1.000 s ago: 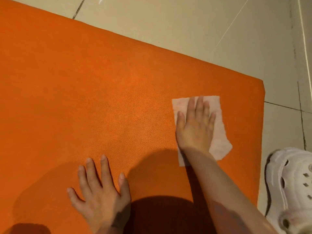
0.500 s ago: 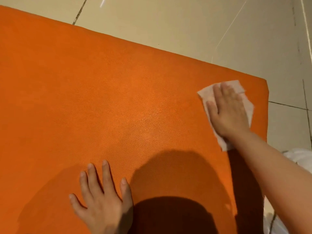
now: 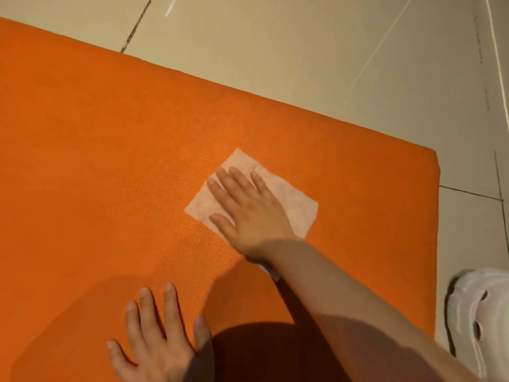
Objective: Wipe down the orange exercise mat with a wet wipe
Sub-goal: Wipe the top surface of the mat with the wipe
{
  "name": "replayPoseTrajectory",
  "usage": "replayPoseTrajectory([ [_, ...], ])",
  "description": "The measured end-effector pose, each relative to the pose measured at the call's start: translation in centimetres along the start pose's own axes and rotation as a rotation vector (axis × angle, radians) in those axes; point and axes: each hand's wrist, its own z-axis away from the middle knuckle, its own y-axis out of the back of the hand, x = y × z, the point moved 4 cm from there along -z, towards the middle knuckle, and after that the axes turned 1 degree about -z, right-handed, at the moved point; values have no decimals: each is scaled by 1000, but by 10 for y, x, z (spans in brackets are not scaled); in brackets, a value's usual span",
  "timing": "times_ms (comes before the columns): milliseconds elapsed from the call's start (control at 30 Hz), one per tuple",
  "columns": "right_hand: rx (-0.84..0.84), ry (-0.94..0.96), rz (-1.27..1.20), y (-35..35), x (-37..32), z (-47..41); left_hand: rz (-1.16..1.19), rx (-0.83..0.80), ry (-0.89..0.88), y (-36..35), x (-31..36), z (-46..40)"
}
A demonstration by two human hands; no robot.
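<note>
Flat and spread, the right hand (image 3: 249, 208) has no real grip on the wet wipe (image 3: 294, 208); its straight fingers just press the wipe down on the orange exercise mat (image 3: 110, 161). That makes sense, because a flat hand pushes more of the wipe onto the mat, so each rub cleans a bigger patch. The wipe lies open, not balled up, a little in from the mat's right end and about halfway between its far edge and its near edge. The left hand (image 3: 157, 340) lies flat too, fingers apart, on the mat by the near edge. It looks like it is there to lean on and to stop the mat from sliding on the tiled floor (image 3: 303, 51). A white clog (image 3: 479, 318) sits on the floor just past the mat's right end. Much of the mat to the left may need wiping, but nothing shows which parts are wet.
</note>
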Motion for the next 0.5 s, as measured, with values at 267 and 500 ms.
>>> replayPoseTrajectory([
  [267,94,-826,5,68,220,68,-181,65,-38,-17,-7,0],
  [500,241,-1101,-63,62,230,101,-101,127,-55,-6,-3,-5],
])
